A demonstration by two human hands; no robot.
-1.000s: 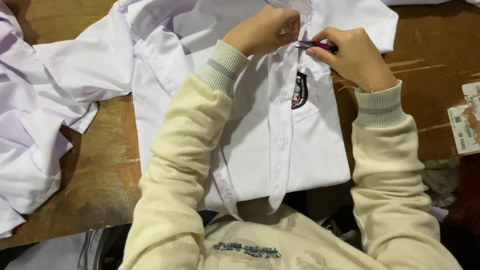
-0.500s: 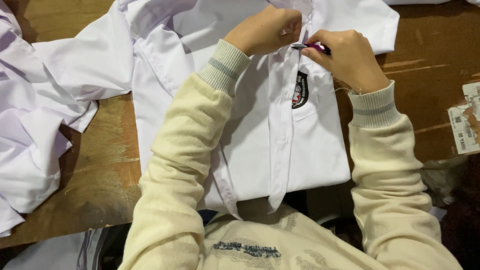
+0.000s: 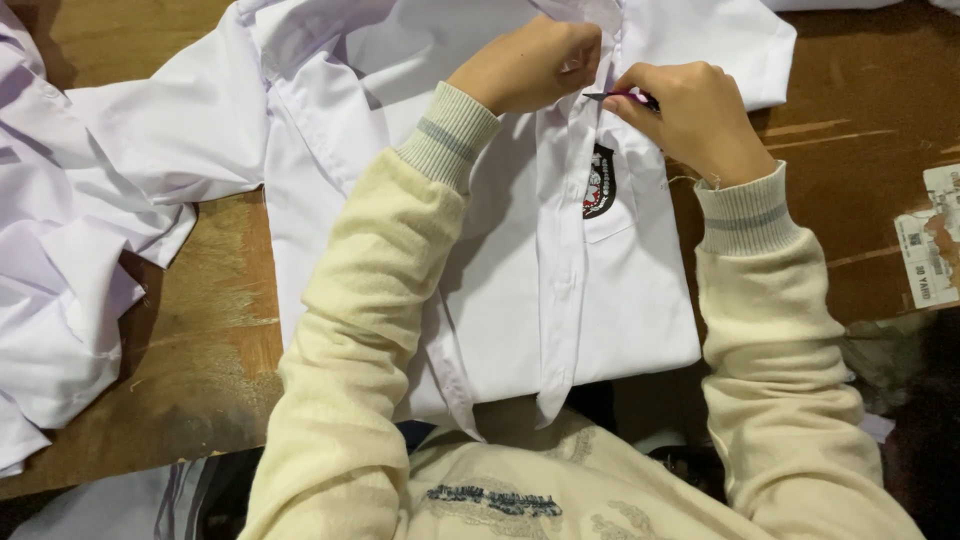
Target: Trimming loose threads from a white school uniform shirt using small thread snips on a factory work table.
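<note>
A white shirt (image 3: 520, 270) with a dark embroidered badge (image 3: 598, 181) on its chest pocket lies folded on the wooden table (image 3: 200, 340). My left hand (image 3: 530, 65) pinches the shirt's button placket near the collar. My right hand (image 3: 690, 115) grips a small pointed tool with a pink handle (image 3: 622, 96), its tip aimed at the placket just beside my left fingers. Both arms wear cream sleeves with grey-striped cuffs.
A heap of other white shirts (image 3: 70, 250) lies at the left of the table. A torn paper label (image 3: 930, 250) sits at the right edge. Dark clutter lies at the lower right near my lap.
My right hand has shifted slightly left and up, bringing the tool's tip closer to the placket. My left hand has stayed in place on the shirt.
</note>
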